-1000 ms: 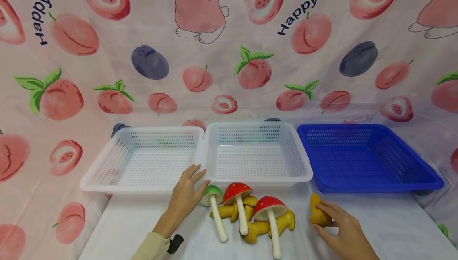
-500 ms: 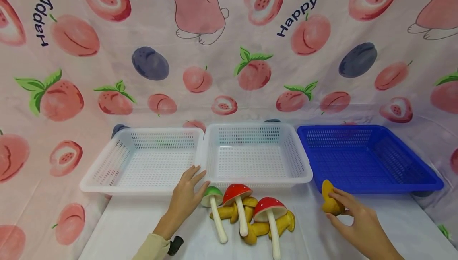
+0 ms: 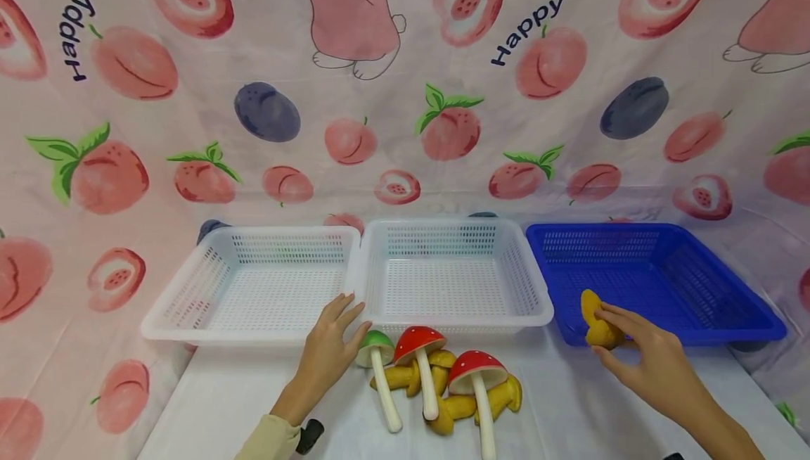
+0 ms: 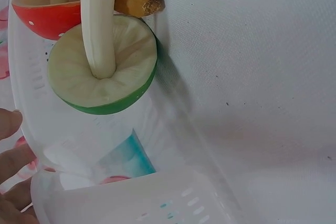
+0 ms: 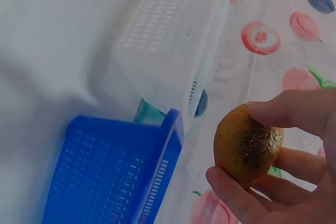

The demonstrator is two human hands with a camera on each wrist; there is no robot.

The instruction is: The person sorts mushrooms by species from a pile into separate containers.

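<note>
My right hand (image 3: pixel 652 354) pinches a yellow-brown toy mushroom (image 3: pixel 600 325) between thumb and fingers, over the front rim of the blue basket (image 3: pixel 633 284). The right wrist view shows the rounded end of that mushroom (image 5: pixel 247 145), darkened on one side. My left hand (image 3: pixel 329 344), fingers spread, holds nothing and lies near the adjoining corners of the two white baskets. Just right of it, a green-capped mushroom (image 3: pixel 382 382) and two red-capped ones with white stems, such as this red-capped mushroom (image 3: pixel 479 365), lie on several yellow-brown mushrooms (image 3: pixel 446 411).
Along the back stand a left white basket (image 3: pixel 253 337), a middle white basket (image 3: pixel 455 317) and the blue one, side by side. A white cloth (image 3: pixel 215 404) covers the table. Behind hangs a pink fruit-print curtain (image 3: pixel 392 129).
My right hand has carried the yellow-brown mushroom up and to the right, from the tablecloth to over the blue basket's front rim. The left hand has stayed in place.
</note>
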